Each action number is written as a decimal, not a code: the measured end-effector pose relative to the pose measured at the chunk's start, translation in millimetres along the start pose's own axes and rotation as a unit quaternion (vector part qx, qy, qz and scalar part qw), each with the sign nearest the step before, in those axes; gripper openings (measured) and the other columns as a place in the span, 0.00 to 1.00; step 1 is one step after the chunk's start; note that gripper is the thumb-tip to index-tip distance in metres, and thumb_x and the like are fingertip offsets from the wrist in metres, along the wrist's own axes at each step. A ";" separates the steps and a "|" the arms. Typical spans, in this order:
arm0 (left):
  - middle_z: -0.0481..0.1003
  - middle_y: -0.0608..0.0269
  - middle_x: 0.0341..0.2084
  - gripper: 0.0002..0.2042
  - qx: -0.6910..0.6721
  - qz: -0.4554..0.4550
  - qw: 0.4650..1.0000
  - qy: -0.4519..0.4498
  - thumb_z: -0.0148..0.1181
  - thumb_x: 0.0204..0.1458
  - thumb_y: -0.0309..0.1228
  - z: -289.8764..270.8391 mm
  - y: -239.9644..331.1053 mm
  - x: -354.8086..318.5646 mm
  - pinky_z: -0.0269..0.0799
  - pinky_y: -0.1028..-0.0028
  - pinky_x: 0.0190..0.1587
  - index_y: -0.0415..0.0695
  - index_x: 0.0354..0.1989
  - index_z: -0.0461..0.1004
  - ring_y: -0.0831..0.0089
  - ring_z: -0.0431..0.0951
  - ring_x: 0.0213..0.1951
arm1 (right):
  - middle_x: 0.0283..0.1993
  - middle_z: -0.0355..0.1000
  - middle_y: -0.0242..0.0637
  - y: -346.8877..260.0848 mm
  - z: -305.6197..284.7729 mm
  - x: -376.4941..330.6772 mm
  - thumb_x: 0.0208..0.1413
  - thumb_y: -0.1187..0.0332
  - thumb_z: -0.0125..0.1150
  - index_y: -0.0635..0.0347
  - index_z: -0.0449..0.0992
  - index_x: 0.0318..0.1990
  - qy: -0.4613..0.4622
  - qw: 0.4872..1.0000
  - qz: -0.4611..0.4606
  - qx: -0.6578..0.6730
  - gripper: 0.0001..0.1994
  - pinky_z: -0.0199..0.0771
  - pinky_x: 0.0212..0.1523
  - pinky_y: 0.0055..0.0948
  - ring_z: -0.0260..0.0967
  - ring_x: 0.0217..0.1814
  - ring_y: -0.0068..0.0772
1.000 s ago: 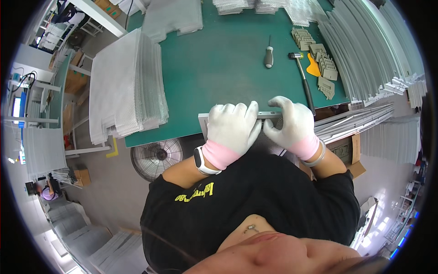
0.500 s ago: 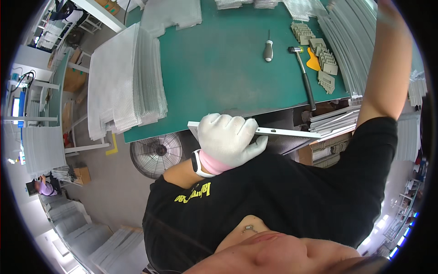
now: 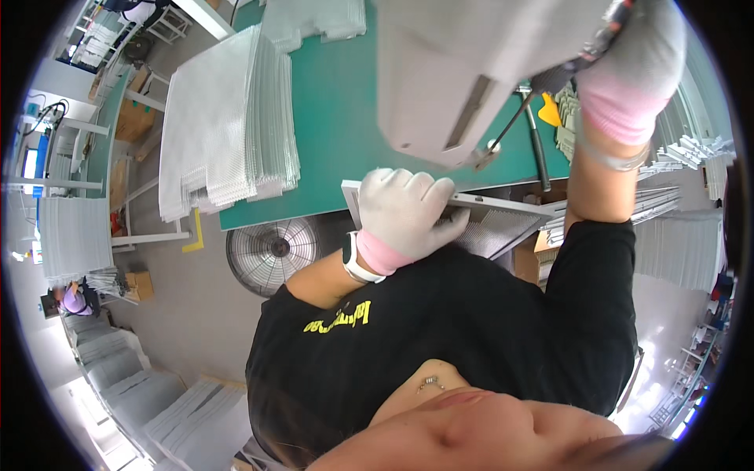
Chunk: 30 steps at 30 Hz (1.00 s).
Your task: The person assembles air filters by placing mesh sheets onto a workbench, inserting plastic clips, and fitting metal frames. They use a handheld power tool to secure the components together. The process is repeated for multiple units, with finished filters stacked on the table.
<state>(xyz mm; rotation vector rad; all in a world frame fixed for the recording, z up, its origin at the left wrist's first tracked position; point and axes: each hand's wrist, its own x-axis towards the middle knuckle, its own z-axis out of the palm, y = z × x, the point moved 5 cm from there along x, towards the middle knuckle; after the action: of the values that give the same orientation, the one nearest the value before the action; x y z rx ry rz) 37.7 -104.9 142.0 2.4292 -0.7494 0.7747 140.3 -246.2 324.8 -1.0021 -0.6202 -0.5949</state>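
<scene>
My left hand [image 3: 408, 208], in a white glove with a pink cuff, is closed over the edge of a white-framed mesh panel [image 3: 503, 226]. The panel leans between my body and the table's near edge. My right hand [image 3: 632, 74], gloved the same way, is raised at the upper right. It grips a large grey tool [image 3: 440, 86] with a slot in its casing and a dark cable. The tool is close to the camera and blurred, so its exact kind and part of my fingers are hidden.
The green table [image 3: 334, 141] carries a stack of mesh sheets [image 3: 228, 125] at its left. A mallet [image 3: 538, 145] and a yellow scraper-like piece [image 3: 548, 110] lie at its right. On the floor stands a fan [image 3: 275, 250]. White frame strips [image 3: 656, 206] are at the right.
My right hand has come down from the upper edge into view with the grey tool, which now covers the screwdriver's place. My left hand still holds the panel, now tilted to show more mesh.
</scene>
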 end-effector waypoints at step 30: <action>0.74 0.70 0.23 0.20 -0.140 0.013 0.990 0.004 0.70 0.44 0.37 19.2 9.9 2.5 0.70 0.71 0.27 0.48 0.48 0.81 0.72 0.76 0.25 | 0.50 0.78 0.36 78.0 -79.4 -60.0 0.66 0.61 0.56 0.61 0.75 0.56 0.025 0.966 0.243 0.090 0.17 0.78 0.51 0.29 0.77 0.48 0.26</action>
<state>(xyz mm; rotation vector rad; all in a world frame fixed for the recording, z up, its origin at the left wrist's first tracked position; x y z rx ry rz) 40.4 -124.2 132.3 2.1680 -0.8283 0.6407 170.1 -274.8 205.4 -0.9206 -0.3539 -0.1265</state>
